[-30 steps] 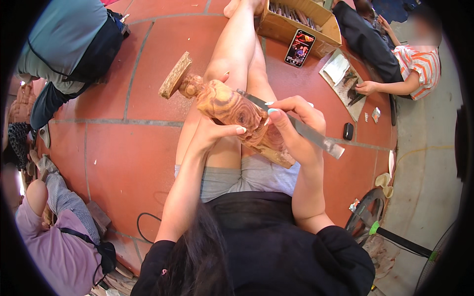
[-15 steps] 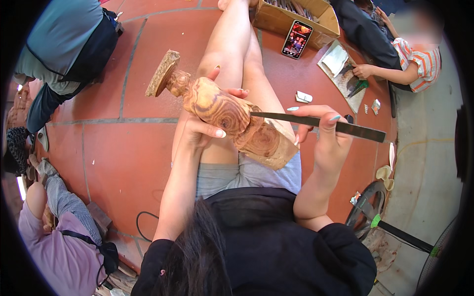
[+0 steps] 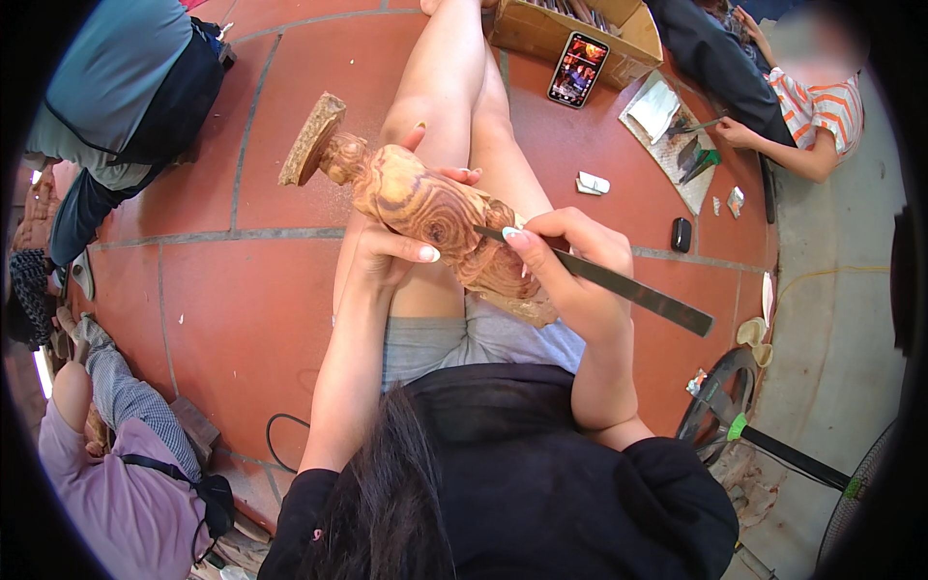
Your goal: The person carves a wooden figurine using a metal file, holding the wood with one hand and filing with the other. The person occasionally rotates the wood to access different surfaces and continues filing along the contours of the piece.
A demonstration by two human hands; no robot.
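Two bare hands are working on a wooden carving [image 3: 425, 208] that is lying tilted across the person's lap, its flat round base [image 3: 311, 138] pointing up and to the left above the red tiled floor [image 3: 232, 319]. The left hand [image 3: 391, 253] is cradling the carving from beneath, fingers curled around it and the thumb pressing on its near side. The right hand [image 3: 570, 275] is pinching a long flat metal chisel [image 3: 619, 287] between thumb and fingers, and the tool's tip is touching the carving near its middle while the handle end is sticking out to the right. Beyond the knees, a cardboard box [image 3: 580, 34] is sitting on the floor with a phone [image 3: 578, 70] leaning against it. Other people are sitting nearby on the left and at the upper right.
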